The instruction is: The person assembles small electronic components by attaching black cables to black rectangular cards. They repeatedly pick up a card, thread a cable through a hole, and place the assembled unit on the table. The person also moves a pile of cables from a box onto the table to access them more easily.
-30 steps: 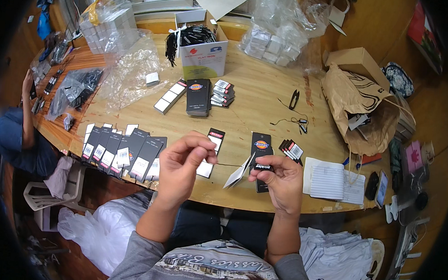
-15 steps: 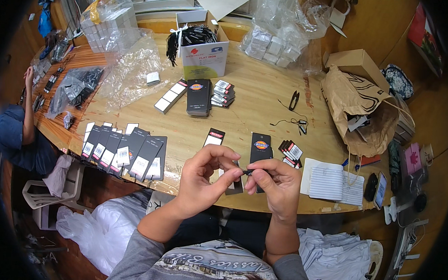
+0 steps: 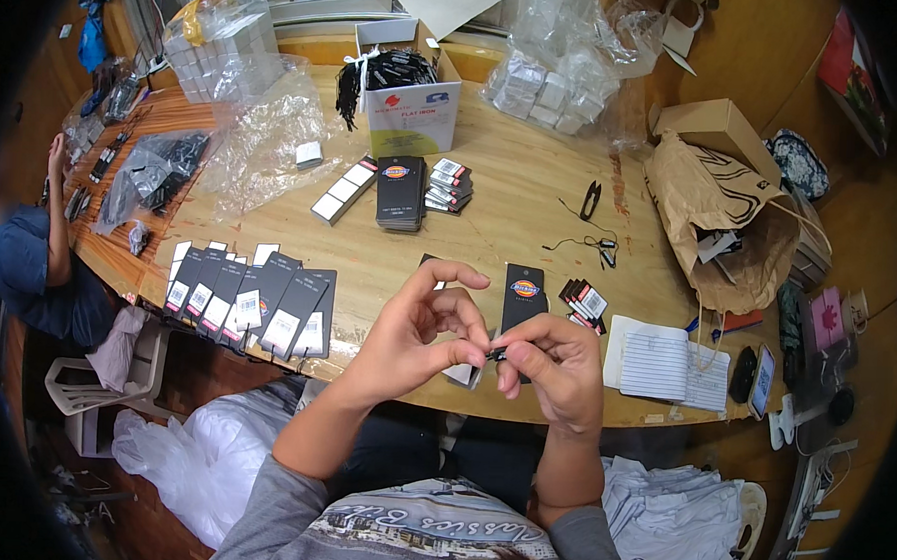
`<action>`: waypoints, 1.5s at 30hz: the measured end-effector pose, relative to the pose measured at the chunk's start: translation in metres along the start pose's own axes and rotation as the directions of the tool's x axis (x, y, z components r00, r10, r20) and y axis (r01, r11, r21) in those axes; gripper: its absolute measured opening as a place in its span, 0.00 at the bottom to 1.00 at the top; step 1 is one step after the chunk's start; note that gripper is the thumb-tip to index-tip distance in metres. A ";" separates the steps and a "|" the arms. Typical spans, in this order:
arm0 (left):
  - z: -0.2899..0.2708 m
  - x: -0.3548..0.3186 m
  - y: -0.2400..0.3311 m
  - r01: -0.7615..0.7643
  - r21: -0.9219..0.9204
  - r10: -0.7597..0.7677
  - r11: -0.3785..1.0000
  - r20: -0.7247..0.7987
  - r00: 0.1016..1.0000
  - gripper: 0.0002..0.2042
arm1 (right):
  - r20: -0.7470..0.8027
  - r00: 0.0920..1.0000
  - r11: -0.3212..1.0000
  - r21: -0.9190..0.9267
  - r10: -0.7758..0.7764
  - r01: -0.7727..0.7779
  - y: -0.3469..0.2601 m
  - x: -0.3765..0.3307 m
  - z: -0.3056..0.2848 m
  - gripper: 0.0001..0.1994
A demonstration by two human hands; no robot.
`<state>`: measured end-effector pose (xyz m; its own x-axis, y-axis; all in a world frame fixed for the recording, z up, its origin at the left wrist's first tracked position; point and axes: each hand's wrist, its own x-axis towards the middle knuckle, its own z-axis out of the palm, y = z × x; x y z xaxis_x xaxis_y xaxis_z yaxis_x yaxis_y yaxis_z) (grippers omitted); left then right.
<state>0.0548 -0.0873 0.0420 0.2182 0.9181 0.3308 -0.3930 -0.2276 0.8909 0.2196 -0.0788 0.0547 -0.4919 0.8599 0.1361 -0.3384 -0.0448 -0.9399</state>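
Note:
My left hand (image 3: 416, 334) and my right hand (image 3: 560, 370) meet above the near edge of the table. Pinched between their thumbs and fingertips is a small black piece (image 3: 497, 353), too small and covered to name exactly. The other fingers of my left hand are loosely curled. Below my hands, a tag with a white area (image 3: 459, 375) lies mostly hidden. A black hang tag (image 3: 525, 298) rests just beyond my right hand, beside a small stack of barcode tags (image 3: 585, 302). Left of my hands, several black hang tags with barcode stickers (image 3: 282, 318) lie fanned and overlapping.
A box (image 3: 412, 128) of black strings stands beyond a stack of black tags (image 3: 400, 203) and white label strips (image 3: 343, 191). A notebook (image 3: 665, 365), a phone (image 3: 761, 382) and a paper bag (image 3: 707, 211) are right. A person (image 3: 29, 262) sits at far left.
My left hand's upper fingers have lifted and spread a little. The small black piece has shifted slightly lower, still between both hands' fingertips.

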 end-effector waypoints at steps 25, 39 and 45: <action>0.005 -0.004 -0.018 -0.049 -0.246 0.057 0.968 0.026 0.998 0.19 | -0.032 0.995 0.992 -0.094 -0.090 0.086 -0.001 0.009 0.011 0.04; 0.002 -0.036 0.037 -0.242 0.834 0.201 0.496 0.162 0.966 0.09 | 0.080 0.976 0.721 -0.662 -0.204 0.205 -0.032 -0.010 0.044 0.05; -0.002 -0.064 0.070 -0.083 0.959 0.207 0.272 0.026 0.978 0.11 | 0.616 0.715 0.427 -0.578 -0.331 0.696 -0.019 -0.028 0.058 0.15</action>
<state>0.0111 -0.1615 0.0820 0.1556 0.8424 0.5159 0.7315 -0.4492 0.5129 0.1930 -0.1316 0.0873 -0.7340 0.3162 0.6010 -0.0232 0.8728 -0.4875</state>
